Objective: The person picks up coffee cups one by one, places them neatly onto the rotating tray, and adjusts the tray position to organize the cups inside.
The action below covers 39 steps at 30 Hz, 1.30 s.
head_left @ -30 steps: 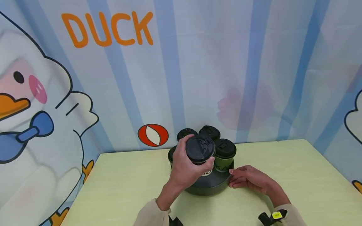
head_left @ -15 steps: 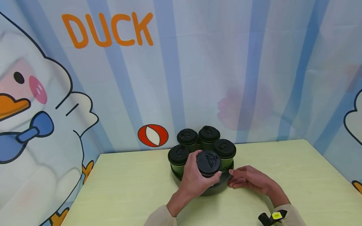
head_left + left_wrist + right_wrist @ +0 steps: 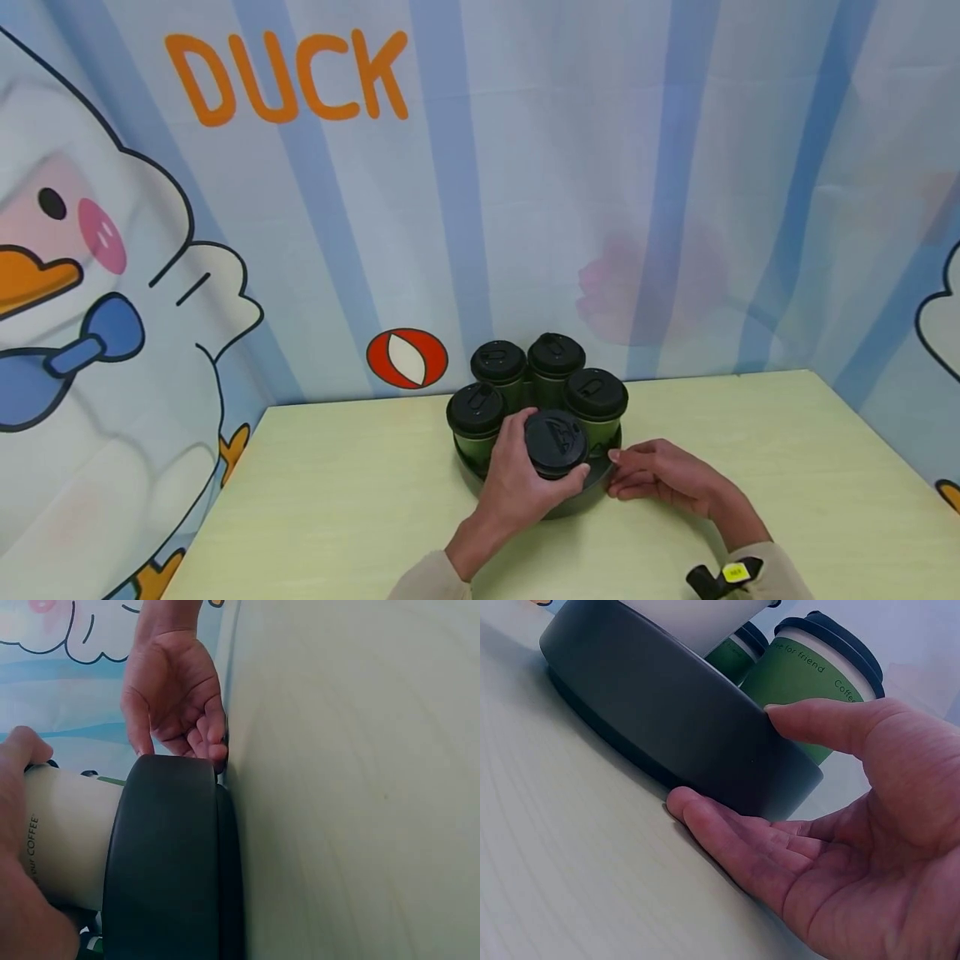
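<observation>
My left hand (image 3: 517, 483) grips a paper coffee cup (image 3: 71, 832) around its side, with fingers and thumb just below the black lid (image 3: 555, 442). This cup stands upright at the near side of a round dark grey holder (image 3: 165, 855), its lower end hidden behind the holder's wall in the left wrist view. My right hand (image 3: 667, 477) pinches the holder's right edge; in the right wrist view the thumb lies at the top rim and the fingers (image 3: 727, 832) reach its lower edge. Several green cups (image 3: 598, 429) with black lids stand around the holder.
The holder rests on a pale wooden table (image 3: 337, 492) toward its back edge. Behind the table hangs a blue striped cloth (image 3: 517, 192) with duck drawings. A black wrist strap device (image 3: 723, 577) sits on the right sleeve.
My left hand has carried the cup down and slightly right, to the near side of the holder, uncovering the cups behind. The right hand has stayed at the holder's edge.
</observation>
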Each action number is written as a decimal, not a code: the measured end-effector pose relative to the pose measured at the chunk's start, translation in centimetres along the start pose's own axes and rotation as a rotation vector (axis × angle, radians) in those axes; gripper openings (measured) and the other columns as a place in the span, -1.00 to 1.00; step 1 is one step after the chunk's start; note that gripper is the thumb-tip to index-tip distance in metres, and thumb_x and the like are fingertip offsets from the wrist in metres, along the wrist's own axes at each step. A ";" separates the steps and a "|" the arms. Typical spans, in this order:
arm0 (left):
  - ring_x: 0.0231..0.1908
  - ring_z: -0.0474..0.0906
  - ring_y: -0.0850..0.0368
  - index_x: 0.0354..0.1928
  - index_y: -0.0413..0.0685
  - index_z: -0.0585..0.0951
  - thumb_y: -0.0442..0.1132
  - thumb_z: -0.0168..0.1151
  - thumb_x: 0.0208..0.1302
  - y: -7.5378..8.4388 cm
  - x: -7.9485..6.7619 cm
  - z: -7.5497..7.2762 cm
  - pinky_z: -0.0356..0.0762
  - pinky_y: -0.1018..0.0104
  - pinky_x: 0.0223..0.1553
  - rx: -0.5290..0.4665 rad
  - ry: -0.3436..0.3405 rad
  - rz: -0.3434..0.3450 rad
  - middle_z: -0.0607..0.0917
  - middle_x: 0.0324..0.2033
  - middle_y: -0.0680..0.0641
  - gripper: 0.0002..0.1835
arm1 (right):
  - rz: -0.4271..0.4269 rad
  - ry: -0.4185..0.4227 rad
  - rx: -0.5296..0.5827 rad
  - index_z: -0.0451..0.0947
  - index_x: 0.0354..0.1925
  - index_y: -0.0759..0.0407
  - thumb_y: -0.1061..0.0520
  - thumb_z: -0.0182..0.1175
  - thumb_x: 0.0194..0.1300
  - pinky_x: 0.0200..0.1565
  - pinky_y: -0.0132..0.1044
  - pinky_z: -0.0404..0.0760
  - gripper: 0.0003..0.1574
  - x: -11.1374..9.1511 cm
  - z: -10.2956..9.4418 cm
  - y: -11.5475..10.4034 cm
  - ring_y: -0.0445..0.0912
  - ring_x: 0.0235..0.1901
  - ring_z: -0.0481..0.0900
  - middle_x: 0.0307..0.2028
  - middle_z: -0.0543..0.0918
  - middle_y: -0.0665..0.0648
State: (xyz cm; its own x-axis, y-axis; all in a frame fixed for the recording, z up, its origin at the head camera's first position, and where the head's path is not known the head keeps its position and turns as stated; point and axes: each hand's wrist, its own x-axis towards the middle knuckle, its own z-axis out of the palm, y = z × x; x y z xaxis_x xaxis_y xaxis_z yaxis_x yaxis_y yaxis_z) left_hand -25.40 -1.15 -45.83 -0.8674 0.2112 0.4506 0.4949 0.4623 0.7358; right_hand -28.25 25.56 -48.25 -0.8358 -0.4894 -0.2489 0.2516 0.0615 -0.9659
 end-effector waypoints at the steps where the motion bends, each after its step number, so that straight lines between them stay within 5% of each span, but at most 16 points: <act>1: 0.15 0.52 -0.03 0.42 -0.14 0.32 0.16 0.51 0.12 0.1 0.0 0.0 0.60 -0.04 0.15 0.001 0.000 -0.010 0.49 0.22 -0.10 -0.05 | -0.002 0.000 0.000 0.52 0.12 0.59 -0.01 0.13 0.59 0.04 -0.14 0.71 -0.39 0.0 0.0 0.0 0.06 -0.09 0.78 -0.09 0.75 0.35; 9: 0.21 0.52 -0.08 0.48 -0.15 0.28 0.24 0.51 0.12 0.5 -0.1 0.0 0.57 -0.08 0.19 -0.014 0.003 -0.087 0.51 0.27 -0.13 0.03 | -0.008 -0.005 0.002 0.50 0.14 0.60 -0.01 0.11 0.60 0.04 -0.14 0.71 -0.38 0.0 0.1 -0.1 0.06 -0.10 0.78 -0.09 0.75 0.34; 26: 0.32 0.46 -0.12 0.51 -0.16 0.27 0.30 0.49 0.11 0.6 -0.8 -0.7 0.51 -0.15 0.25 0.024 -0.007 -0.121 0.45 0.38 -0.15 0.09 | 0.005 0.004 -0.001 0.50 0.14 0.59 -0.04 0.13 0.59 0.05 -0.13 0.71 -0.36 0.1 0.2 0.3 0.06 -0.09 0.77 -0.08 0.74 0.34; 39: 0.32 0.44 -0.04 0.52 -0.14 0.26 0.34 0.42 0.18 -0.1 -3.0 -2.2 0.46 -0.10 0.31 0.009 -0.057 -0.190 0.44 0.38 -0.11 0.05 | 0.001 0.012 -0.002 0.38 0.25 0.65 -0.04 0.12 0.60 0.06 -0.12 0.71 -0.28 0.1 0.0 0.1 0.05 -0.09 0.78 -0.07 0.74 0.36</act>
State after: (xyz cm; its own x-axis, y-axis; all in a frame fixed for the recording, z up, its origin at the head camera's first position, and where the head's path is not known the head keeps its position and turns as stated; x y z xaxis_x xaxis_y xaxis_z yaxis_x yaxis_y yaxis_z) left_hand -22.66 -3.72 -46.13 -0.9468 0.1674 0.2749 0.3218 0.5065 0.8000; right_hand -28.29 25.49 -48.38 -0.8416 -0.4784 -0.2505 0.2512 0.0639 -0.9658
